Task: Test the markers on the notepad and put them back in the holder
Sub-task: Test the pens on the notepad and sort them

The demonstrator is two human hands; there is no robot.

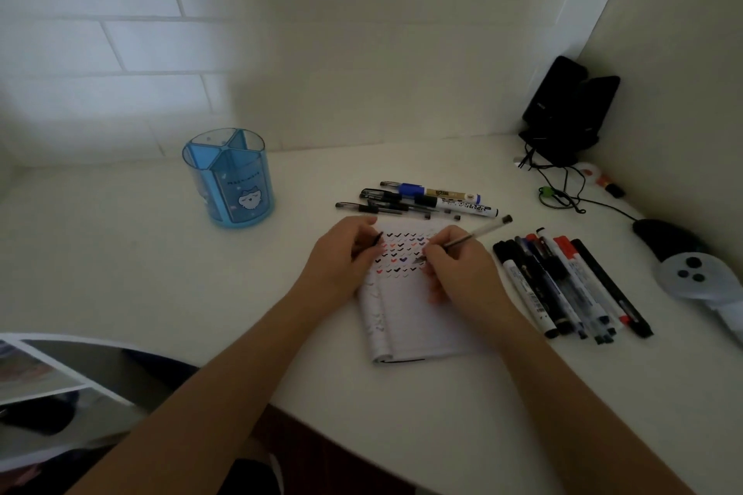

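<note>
We see the right hand (pixel 454 265) pinching a clear pen (pixel 476 234), tip on the notepad (pixel 410 321) of coloured ticks mid-surface (pixel 161 273). The left hand (pixel 345 253) pinches a black cap (pixel 378 239). Markers (pixel 571 285) lie just right of the notepad, and the blue holder (pixel 229 179) stands far left.

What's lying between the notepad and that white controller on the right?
A row of markers, side by side on the desk, between notepad and controller; the head view shows it.

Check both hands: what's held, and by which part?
Right hand grips the clear pen low on its barrel, near the tip, which meets the notepad. Left hand pinches a small black piece, likely the cap, one end showing.
</note>
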